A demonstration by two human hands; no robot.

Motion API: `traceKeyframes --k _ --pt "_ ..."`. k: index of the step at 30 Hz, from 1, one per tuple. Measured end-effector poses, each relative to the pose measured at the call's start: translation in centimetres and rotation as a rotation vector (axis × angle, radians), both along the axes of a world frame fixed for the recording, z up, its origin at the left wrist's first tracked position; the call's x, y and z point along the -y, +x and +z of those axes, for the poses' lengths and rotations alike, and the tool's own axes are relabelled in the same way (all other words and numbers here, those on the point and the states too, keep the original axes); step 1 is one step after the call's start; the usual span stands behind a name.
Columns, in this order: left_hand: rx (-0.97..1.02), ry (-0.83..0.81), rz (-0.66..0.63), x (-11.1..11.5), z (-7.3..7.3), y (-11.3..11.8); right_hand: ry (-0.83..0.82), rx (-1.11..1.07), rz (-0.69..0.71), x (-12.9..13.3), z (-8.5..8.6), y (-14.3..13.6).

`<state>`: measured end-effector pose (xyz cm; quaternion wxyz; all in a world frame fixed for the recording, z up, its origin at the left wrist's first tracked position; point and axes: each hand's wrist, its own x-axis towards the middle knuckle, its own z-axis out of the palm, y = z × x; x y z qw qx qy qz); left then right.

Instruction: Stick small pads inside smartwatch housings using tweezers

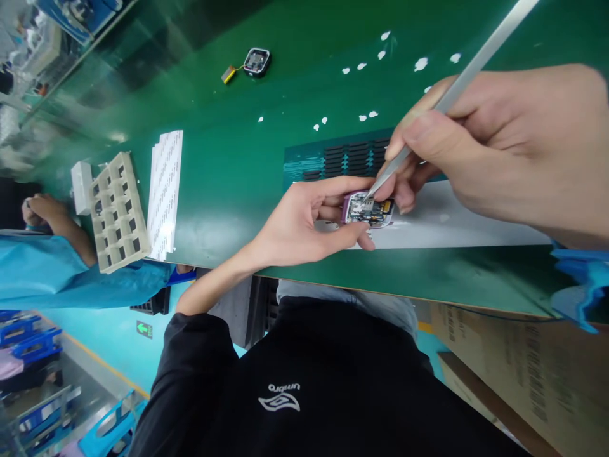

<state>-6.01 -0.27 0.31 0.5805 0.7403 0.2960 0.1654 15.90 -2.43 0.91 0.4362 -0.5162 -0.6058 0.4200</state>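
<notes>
Between the fingers and thumb of my left hand sits a small smartwatch body, its purple-edged case open and the circuit board showing. My right hand grips a pair of metal tweezers, slanting down to the left. Their tip meets the board or hovers just over it; I cannot tell which. Under both hands lies a white sheet. Just behind them is a dark sheet with rows of black strips, partly covered by my right hand.
Farther back on the green table lies another open watch body wired to a small yellow battery. At left are printed white strips, a beige compartment tray and a co-worker's blue sleeve. Cardboard boxes stand below right.
</notes>
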Motion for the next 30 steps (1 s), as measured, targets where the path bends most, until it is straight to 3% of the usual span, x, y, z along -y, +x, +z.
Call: traceKeyframes --k 6,18,26,30 --pt "0.023 -0.036 0.002 0.2 -0.3 0.2 -0.013 -0.057 0.037 -0.3 -0.5 0.0" --pt "0.046 -0.193 0.084 0.4 -0.5 0.4 -0.041 0.069 0.044 -0.1 -1.1 0.4" --pt "0.044 -0.201 0.106 0.5 -0.9 0.7 -0.036 -0.041 0.072 -0.4 -1.0 -0.1" --pt "-0.006 -0.123 0.062 0.4 -0.6 -0.2 0.058 -0.034 -0.087 0.1 -0.4 0.0"
